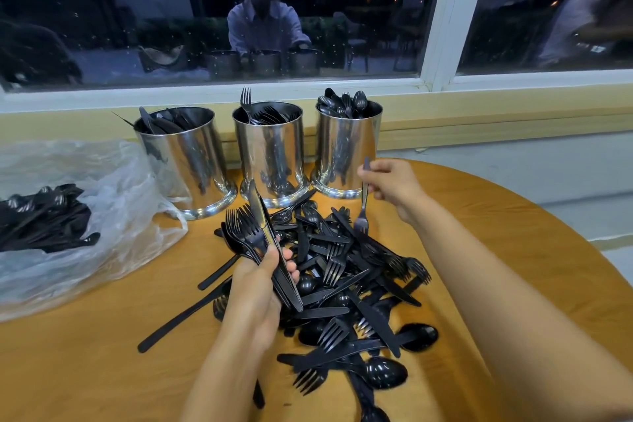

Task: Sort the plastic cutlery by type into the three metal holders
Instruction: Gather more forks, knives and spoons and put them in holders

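Observation:
A heap of black plastic cutlery (pixel 342 284) lies on the wooden table. Behind it stand three metal holders: the left holder (pixel 185 161) has knives in it, the middle holder (pixel 270 154) forks, the right holder (pixel 346 147) spoons. My left hand (pixel 257 288) grips a bunch of forks and knives (pixel 253 233), tips pointing up toward the holders. My right hand (pixel 390 185) pinches a single fork (pixel 363 205) by its handle; the fork hangs tines down over the heap, in front of the right holder.
A clear plastic bag (pixel 68 216) with more black cutlery lies at the left. A window sill (pixel 479 116) runs right behind the holders. The round table's edge (pixel 548 216) curves away on the right.

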{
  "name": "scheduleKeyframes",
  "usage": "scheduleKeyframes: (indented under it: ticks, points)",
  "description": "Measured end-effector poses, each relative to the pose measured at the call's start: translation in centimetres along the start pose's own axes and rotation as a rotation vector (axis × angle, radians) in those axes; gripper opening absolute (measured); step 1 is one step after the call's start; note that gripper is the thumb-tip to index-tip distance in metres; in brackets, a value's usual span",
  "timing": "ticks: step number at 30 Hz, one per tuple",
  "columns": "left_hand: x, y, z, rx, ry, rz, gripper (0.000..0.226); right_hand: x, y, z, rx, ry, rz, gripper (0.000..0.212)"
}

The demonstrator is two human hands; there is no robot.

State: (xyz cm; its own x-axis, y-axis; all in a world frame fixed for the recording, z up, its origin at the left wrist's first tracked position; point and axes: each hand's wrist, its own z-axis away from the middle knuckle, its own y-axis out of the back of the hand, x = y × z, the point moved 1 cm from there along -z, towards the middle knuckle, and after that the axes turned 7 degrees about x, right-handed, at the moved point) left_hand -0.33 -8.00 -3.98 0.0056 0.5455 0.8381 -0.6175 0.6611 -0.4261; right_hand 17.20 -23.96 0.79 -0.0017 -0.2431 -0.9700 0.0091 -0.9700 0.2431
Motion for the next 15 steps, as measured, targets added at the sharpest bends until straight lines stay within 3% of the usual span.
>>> scheduleKeyframes:
  ticks: [4, 9, 12, 15]
  points:
    - [0.1, -0.1, 0.3, -0.009, 0.001, 0.006, 0.018, -2.4, 1.4, 3.9, 0.174, 0.244, -0.190, 0.004]
    - [0.0, -0.2, 0.5, 0.010, -0.008, -0.036, 0.018, 0.0, -0.1, 9.3, -0.049, 0.183, -0.390, 0.029]
    - [-0.2, -0.3, 0.6, 0.014, -0.020, -0.053, 0.018, 1.6, -1.2, 11.2, -0.110, 0.160, -0.319, 0.011]
    - [-0.3, -0.3, 0.4, 0.039, -0.023, -0.065, 0.020, 2.3, -2.1, 12.3, -0.190, 0.144, -0.241, 0.014]
